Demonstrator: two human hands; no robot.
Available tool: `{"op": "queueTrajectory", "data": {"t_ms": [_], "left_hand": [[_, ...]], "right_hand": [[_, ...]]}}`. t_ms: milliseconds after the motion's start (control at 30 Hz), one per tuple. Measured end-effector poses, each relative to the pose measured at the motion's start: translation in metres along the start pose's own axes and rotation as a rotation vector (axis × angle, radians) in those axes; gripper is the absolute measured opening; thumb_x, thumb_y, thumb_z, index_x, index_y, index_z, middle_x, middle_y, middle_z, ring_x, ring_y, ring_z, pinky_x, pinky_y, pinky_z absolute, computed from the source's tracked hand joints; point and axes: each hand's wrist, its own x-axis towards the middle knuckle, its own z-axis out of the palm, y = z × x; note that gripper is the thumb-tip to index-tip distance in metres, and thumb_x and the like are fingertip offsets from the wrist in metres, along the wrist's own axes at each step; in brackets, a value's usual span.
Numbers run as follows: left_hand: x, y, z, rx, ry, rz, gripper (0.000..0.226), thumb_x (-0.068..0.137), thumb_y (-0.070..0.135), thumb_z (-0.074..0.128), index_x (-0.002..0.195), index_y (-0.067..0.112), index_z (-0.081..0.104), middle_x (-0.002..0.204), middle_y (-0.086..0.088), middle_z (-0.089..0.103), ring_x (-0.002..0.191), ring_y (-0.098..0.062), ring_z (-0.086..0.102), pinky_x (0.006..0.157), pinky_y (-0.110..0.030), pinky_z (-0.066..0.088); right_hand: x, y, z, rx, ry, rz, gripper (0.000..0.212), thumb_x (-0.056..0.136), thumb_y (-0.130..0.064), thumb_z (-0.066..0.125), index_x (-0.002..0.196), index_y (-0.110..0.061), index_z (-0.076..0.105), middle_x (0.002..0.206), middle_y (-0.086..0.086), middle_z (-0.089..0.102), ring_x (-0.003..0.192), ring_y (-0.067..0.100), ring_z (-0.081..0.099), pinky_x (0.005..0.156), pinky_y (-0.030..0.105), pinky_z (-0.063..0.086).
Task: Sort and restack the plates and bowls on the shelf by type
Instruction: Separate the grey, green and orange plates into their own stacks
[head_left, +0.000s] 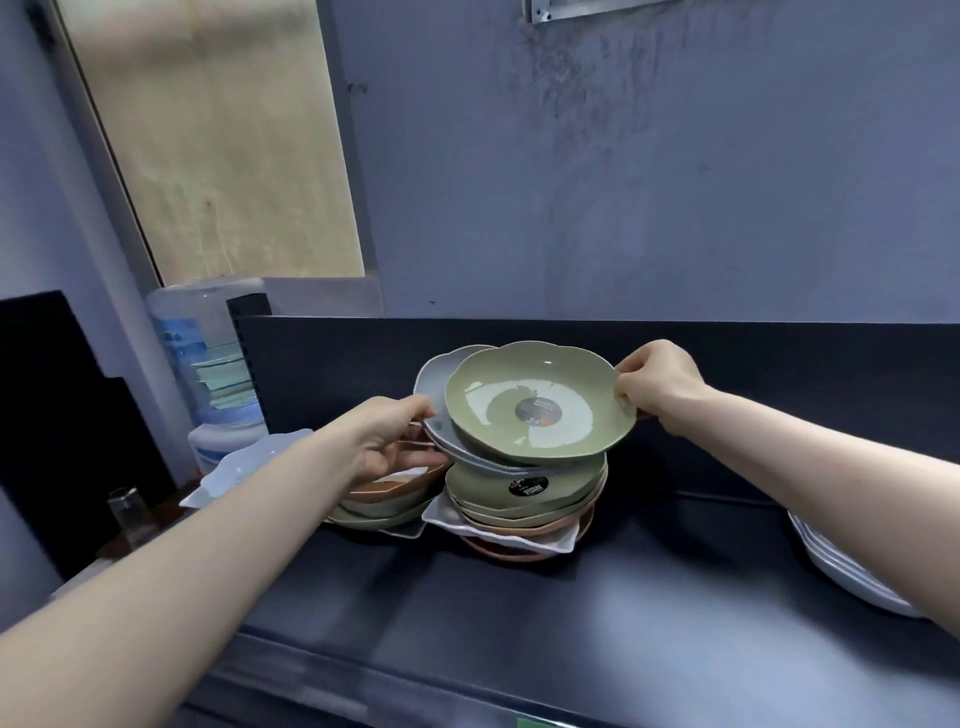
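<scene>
Green bowl (540, 402) sat tilted on top of a grey bowl (434, 384), both up on the mixed pile (519, 501) in the middle of the dark shelf (571, 597). Right hand (660, 382) pinched the green bowl's right rim w/ thumb & fingers. Left hand (389, 441) held the grey bowl's left edge, fingers curled round it. White plates (852, 577) lay far right.

Shop: stickered dishes (540, 410) on shelf (649, 597)
</scene>
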Motion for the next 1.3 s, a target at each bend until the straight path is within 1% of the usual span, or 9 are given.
{"op": "queueTrajectory", "data": {"t_ms": [167, 433, 533, 700, 767, 867, 933, 1067, 1300], "left_hand": [[-0.005, -0.001, -0.032, -0.104, 0.140, 0.006, 0.013, 0.091, -0.001, 0.044, 0.081, -0.003, 0.050, 0.071, -0.016, 0.053, 0.067, -0.027, 0.058, 0.043, -0.034, 0.056], [-0.003, -0.004, -0.088, -0.138, 0.356, 0.065, 0.010, 0.092, -0.005, 0.040, 0.101, -0.005, 0.044, 0.077, -0.018, 0.052, 0.066, -0.027, 0.056, 0.034, -0.034, 0.051], [-0.001, -0.009, -0.094, -0.168, 0.366, 0.051, 0.008, 0.092, -0.005, 0.038, 0.098, -0.002, 0.044, 0.078, -0.016, 0.051, 0.068, -0.025, 0.055, 0.042, -0.037, 0.053], [0.007, -0.013, -0.093, -0.232, 0.348, 0.043, 0.013, 0.090, -0.005, 0.041, 0.080, 0.002, 0.043, 0.079, -0.011, 0.047, 0.073, -0.022, 0.054, 0.074, -0.042, 0.054], [0.009, -0.014, -0.091, -0.245, 0.320, 0.038, 0.013, 0.090, -0.005, 0.041, 0.079, 0.002, 0.044, 0.080, -0.010, 0.045, 0.073, -0.021, 0.052, 0.079, -0.046, 0.057], [0.010, -0.016, -0.086, -0.251, 0.263, 0.024, 0.013, 0.089, -0.006, 0.043, 0.080, 0.001, 0.045, 0.081, -0.012, 0.047, 0.071, -0.022, 0.053, 0.057, -0.039, 0.058], [0.012, -0.017, -0.083, -0.250, 0.224, 0.017, 0.012, 0.089, -0.006, 0.044, 0.080, 0.001, 0.047, 0.081, -0.012, 0.048, 0.071, -0.023, 0.054, 0.048, -0.042, 0.056], [0.018, -0.019, -0.076, -0.246, 0.159, 0.006, 0.011, 0.088, -0.006, 0.045, 0.079, 0.000, 0.048, 0.080, -0.012, 0.048, 0.072, -0.023, 0.055, 0.041, -0.038, 0.055], [0.023, -0.022, -0.072, -0.245, 0.108, -0.012, 0.010, 0.088, -0.006, 0.046, 0.080, 0.000, 0.049, 0.080, -0.012, 0.050, 0.071, -0.024, 0.056, 0.040, -0.037, 0.055]], "right_hand": [[0.002, -0.013, 0.005, -0.033, 0.004, -0.009, 0.030, 0.072, 0.006, 0.050, 0.081, -0.010, 0.074, 0.076, 0.011, 0.069, 0.056, 0.026, 0.061, 0.043, 0.022, 0.042], [0.007, 0.005, 0.020, -0.127, 0.041, 0.033, 0.029, 0.079, 0.004, 0.045, 0.077, -0.005, 0.072, 0.075, 0.014, 0.071, 0.052, 0.029, 0.068, 0.054, 0.034, 0.059], [0.005, 0.018, 0.040, -0.159, 0.003, 0.054, 0.029, 0.077, 0.005, 0.045, 0.075, -0.003, 0.072, 0.074, 0.016, 0.072, 0.057, 0.032, 0.071, 0.065, 0.042, 0.062], [0.000, 0.027, 0.057, -0.509, -0.068, -0.009, 0.020, 0.079, -0.011, 0.054, 0.089, -0.010, 0.071, 0.090, 0.010, 0.071, 0.085, 0.032, 0.066, 0.070, 0.030, 0.052], [-0.005, 0.029, 0.058, -0.581, -0.123, 0.011, 0.016, 0.080, -0.013, 0.055, 0.086, -0.009, 0.069, 0.086, 0.010, 0.069, 0.079, 0.030, 0.065, 0.065, 0.028, 0.051], [-0.011, 0.030, 0.058, -0.510, -0.183, 0.120, 0.010, 0.073, -0.005, 0.056, 0.063, -0.008, 0.058, 0.062, 0.010, 0.061, 0.048, 0.025, 0.059, 0.042, 0.022, 0.047], [-0.012, 0.029, 0.058, -0.396, -0.195, 0.187, 0.015, 0.074, -0.001, 0.054, 0.060, -0.007, 0.051, 0.060, 0.012, 0.054, 0.042, 0.023, 0.052, 0.034, 0.019, 0.041], [-0.015, 0.032, 0.061, -0.354, -0.155, 0.224, 0.017, 0.074, 0.002, 0.052, 0.058, -0.006, 0.049, 0.059, 0.012, 0.052, 0.045, 0.023, 0.052, 0.032, 0.018, 0.039], [-0.012, 0.028, 0.061, -0.643, -0.038, 0.055, 0.016, 0.076, -0.006, 0.061, 0.064, -0.010, 0.051, 0.063, 0.003, 0.053, 0.066, 0.027, 0.056, 0.042, 0.022, 0.032]]}}
